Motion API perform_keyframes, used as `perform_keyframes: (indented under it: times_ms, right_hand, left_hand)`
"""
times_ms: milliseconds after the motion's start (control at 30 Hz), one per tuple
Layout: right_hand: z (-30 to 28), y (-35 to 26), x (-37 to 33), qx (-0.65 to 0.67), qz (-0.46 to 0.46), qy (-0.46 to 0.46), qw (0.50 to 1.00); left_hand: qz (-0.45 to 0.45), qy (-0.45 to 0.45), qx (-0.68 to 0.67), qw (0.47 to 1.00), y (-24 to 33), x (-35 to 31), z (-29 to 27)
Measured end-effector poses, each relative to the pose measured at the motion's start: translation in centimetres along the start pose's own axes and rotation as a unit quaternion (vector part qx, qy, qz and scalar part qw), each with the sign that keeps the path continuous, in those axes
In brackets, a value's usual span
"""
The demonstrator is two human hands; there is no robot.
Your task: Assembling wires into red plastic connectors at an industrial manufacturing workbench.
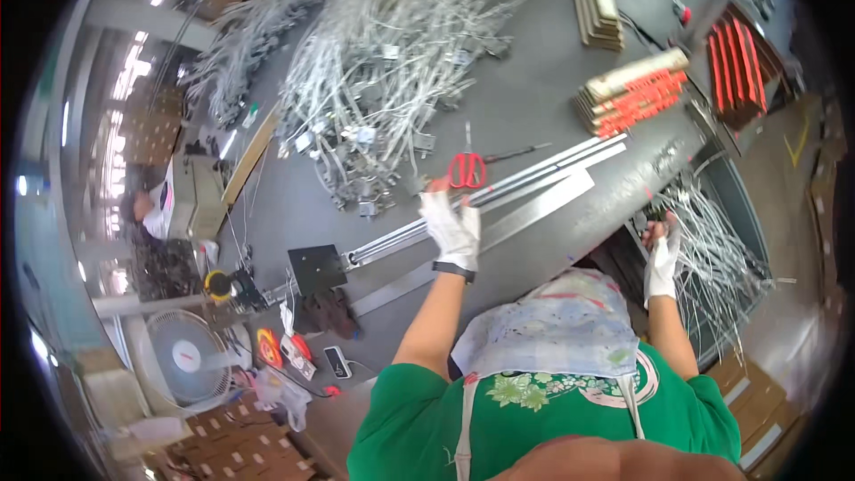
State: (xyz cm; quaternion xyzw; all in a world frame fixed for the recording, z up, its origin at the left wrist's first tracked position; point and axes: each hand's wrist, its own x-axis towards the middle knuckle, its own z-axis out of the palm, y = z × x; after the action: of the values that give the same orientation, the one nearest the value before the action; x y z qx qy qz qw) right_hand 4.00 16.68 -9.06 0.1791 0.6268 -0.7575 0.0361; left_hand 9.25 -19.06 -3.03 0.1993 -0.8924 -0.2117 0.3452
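Note:
My left hand [452, 227], in a white fingerless glove, is over the grey table just below a pair of red-handled scissors [467, 170]. Its thumb and forefinger are apart, and its fingertips come close to the handles; whether they touch is unclear. My right hand [661, 258], gloved the same way, is at the edge of a tray full of thin silvery cables [712, 254]. Its fingers curl in at the cable ends, partly hidden. Beside the scissors lies a dark thin tool [517, 152]. Long metal rails [525, 180] run slantwise across the table past my left hand.
A large tangled heap of cables with small metal connectors [383, 71] covers the far left. Stacked pale bars with red edges [632, 93] stand at the right. A black square plate [316, 269], a phone [337, 362] and a fan [187, 356] are at the left.

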Motion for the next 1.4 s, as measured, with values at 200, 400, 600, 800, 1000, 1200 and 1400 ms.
perform_keyframes:
  times_ms: [200,400,600,800,1000,1200,1400]
  right_hand:
    - [4.4,1.7,-3.5,-0.078,-0.016,-0.089,0.993]
    - [11.0,0.1,-8.6,-0.022,0.012,-0.172,0.985]
    - [17.4,-1.2,-11.6,-0.051,0.098,-0.310,0.944]
    - [25.9,0.3,-12.1,0.088,0.361,-0.415,0.830]
    - [27.9,-4.6,-12.2,0.207,0.292,-0.300,0.884]
    - [22.0,-5.9,-7.1,0.308,0.082,-0.136,0.938]
    - [15.3,-4.7,-1.4,0.314,0.038,0.045,0.948]
  left_hand:
    - [-0.030,-0.172,0.190,0.966,-7.5,4.3,-1.8]
    - [-0.171,-0.264,0.026,0.949,-10.2,5.0,-0.2]
    - [-0.338,-0.231,-0.553,0.726,-7.0,-2.9,-4.9]
    - [-0.261,-0.358,-0.455,0.772,0.5,-8.9,-12.7]
    - [-0.064,-0.364,-0.130,0.920,-0.6,-10.7,-16.4]
    - [0.034,-0.382,-0.022,0.923,0.7,-7.8,-9.8]
    - [0.036,-0.383,-0.302,0.872,9.1,-4.9,2.7]
